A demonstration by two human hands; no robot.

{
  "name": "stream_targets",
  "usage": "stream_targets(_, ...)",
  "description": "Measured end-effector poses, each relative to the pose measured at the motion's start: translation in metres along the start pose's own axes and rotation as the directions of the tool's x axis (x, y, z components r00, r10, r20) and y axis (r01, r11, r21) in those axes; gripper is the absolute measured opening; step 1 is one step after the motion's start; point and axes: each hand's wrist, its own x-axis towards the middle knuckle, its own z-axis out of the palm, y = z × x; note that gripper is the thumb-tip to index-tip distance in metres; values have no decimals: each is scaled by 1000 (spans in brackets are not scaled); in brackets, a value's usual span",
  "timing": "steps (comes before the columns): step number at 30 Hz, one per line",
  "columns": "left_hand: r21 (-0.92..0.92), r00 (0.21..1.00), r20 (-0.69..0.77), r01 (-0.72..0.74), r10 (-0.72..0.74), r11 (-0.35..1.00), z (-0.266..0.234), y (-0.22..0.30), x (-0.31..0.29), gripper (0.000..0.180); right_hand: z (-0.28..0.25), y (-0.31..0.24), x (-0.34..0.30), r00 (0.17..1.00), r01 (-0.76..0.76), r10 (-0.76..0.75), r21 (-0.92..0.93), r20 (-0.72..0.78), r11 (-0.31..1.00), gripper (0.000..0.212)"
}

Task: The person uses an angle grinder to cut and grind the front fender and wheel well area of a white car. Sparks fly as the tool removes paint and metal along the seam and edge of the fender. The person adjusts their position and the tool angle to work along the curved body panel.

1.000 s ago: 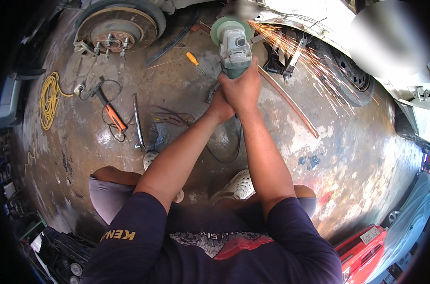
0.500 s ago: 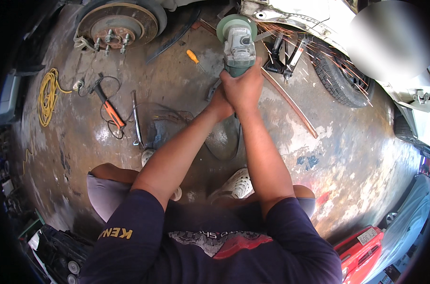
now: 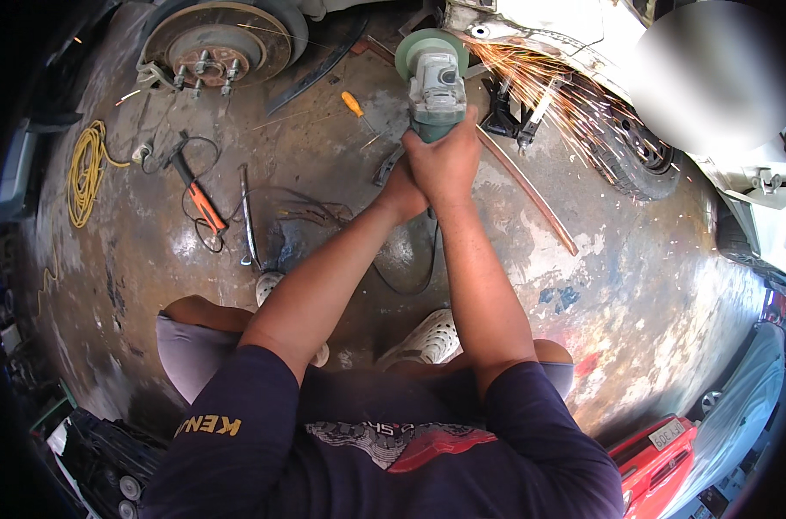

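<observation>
Both my hands are wrapped round the body of an angle grinder (image 3: 438,89), one close against the other, with my arms stretched forward. My right hand (image 3: 452,162) lies on top, just behind the tool's head. Partly covered by it, my left hand (image 3: 401,192) grips lower and to the left. The grinder's round green disc (image 3: 413,52) is up against the edge of a white car body panel (image 3: 548,22). A thick spray of orange sparks (image 3: 540,73) flies from there to the right. The tool's dark cord (image 3: 434,259) trails back toward my feet.
On the left are a brake disc hub (image 3: 215,52), an orange-handled hammer (image 3: 201,195), a metal bar (image 3: 248,216) and a coiled yellow cord (image 3: 86,177). A yellow screwdriver (image 3: 352,104) lies ahead. To the right are a jack (image 3: 505,112), a long metal strip (image 3: 531,192) and a tyre (image 3: 626,151).
The spark spray has grown much denser, and a few sparks now show on the left too. My hands and the grinder have stayed almost in the same place.
</observation>
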Motion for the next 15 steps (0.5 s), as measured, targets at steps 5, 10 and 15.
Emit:
stream_targets(5, -2, 1000, 3, -4, 4, 1000, 1, 0, 2, 58, 0, 0, 0, 1000, 19, -18, 21, -22, 1000, 58)
stream_targets(10, -61, 1000, -10, -11, 11, 998, 1, 0, 3, 56, 1, -2, -1, 999, 2, -1, 42, -34, 999, 55)
stream_targets(15, 54, 999, -18, -39, 40, 998, -2, -5, 1, 55, 1, -3, 0, 1000, 27, -27, 21, -15, 999, 53)
